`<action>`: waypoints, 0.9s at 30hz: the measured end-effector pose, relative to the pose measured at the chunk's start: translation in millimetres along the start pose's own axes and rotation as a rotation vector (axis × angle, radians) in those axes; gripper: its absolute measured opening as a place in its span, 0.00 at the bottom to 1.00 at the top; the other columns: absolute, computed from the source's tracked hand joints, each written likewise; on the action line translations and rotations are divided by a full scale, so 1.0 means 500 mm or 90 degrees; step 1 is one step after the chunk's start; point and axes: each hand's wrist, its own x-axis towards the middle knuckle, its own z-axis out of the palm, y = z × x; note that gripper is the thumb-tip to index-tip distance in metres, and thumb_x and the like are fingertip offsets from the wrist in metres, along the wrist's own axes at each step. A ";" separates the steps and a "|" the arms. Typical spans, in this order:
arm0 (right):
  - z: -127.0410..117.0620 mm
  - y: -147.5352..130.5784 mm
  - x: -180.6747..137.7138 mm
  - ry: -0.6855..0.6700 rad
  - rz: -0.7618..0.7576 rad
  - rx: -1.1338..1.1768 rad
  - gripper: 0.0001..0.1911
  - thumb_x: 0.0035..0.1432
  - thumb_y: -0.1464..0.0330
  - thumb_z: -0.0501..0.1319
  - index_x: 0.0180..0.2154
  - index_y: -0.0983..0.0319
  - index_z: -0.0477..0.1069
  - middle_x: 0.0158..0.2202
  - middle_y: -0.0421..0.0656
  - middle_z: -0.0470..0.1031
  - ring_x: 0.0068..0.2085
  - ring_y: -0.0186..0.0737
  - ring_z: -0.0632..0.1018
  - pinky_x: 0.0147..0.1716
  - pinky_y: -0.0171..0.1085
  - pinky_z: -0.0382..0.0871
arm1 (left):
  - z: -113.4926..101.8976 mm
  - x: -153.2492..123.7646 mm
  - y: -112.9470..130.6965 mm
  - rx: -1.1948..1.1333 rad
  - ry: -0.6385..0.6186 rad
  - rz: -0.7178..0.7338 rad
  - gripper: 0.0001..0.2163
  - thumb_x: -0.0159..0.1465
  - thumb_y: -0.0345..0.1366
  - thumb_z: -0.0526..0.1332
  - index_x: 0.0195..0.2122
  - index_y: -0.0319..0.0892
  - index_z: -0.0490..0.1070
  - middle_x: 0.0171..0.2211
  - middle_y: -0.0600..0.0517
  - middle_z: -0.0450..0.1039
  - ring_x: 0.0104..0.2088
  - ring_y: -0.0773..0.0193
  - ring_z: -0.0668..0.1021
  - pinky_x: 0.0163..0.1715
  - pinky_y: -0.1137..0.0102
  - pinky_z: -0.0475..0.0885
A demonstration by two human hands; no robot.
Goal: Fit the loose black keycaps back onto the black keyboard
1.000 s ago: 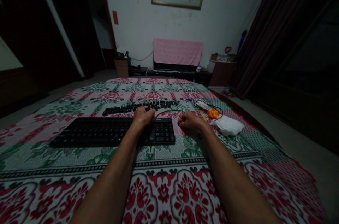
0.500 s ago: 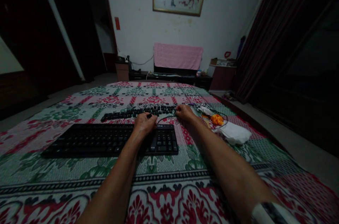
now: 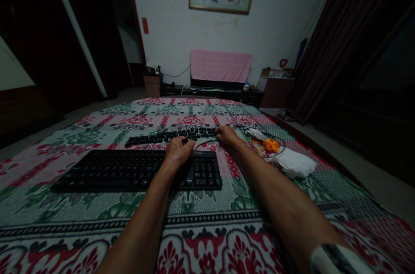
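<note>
A black keyboard lies flat on the patterned tablecloth. Behind it, loose black keycaps are spread in rough rows. My left hand is above the keyboard's back edge, fingers closed on a small black keycap. My right hand is at the right end of the loose keycaps, its fingers bent together; whatever is at the fingertips is too small and dark to make out. A thin black cable arcs from the keyboard's back edge towards my right hand.
Right of my right hand lie an orange crumpled thing, a white crumpled tissue or cloth, a smaller white piece and more dark cable. Across the room, a pink cloth covers a screen on a low cabinet.
The view has tilted down and shifted slightly. Both hands stay at almost the same places over the keyboard and the loose keycaps, with the left still pinching the keycap.
</note>
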 end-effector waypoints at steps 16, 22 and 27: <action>-0.073 -0.057 -0.096 -0.048 -0.101 0.212 0.10 0.50 0.72 0.57 0.33 0.64 0.76 0.29 0.40 0.76 0.31 0.33 0.74 0.31 0.29 0.62 | -0.006 0.010 -0.005 0.008 0.014 -0.018 0.14 0.54 0.43 0.56 0.33 0.37 0.72 0.21 0.48 0.75 0.25 0.62 0.77 0.24 0.73 0.67; -0.085 -0.093 -0.148 -0.194 -0.162 0.300 0.09 0.47 0.71 0.59 0.33 0.64 0.75 0.29 0.37 0.75 0.30 0.32 0.72 0.29 0.29 0.61 | -0.010 0.004 0.004 0.017 0.005 0.023 0.13 0.55 0.43 0.55 0.30 0.39 0.72 0.21 0.49 0.75 0.23 0.63 0.76 0.23 0.74 0.66; -0.092 -0.104 -0.163 -0.248 -0.157 0.299 0.09 0.46 0.72 0.58 0.31 0.64 0.74 0.26 0.37 0.73 0.28 0.31 0.71 0.27 0.28 0.60 | -0.001 0.000 0.007 0.014 -0.030 0.023 0.13 0.54 0.43 0.56 0.28 0.38 0.72 0.22 0.49 0.75 0.22 0.65 0.75 0.22 0.74 0.65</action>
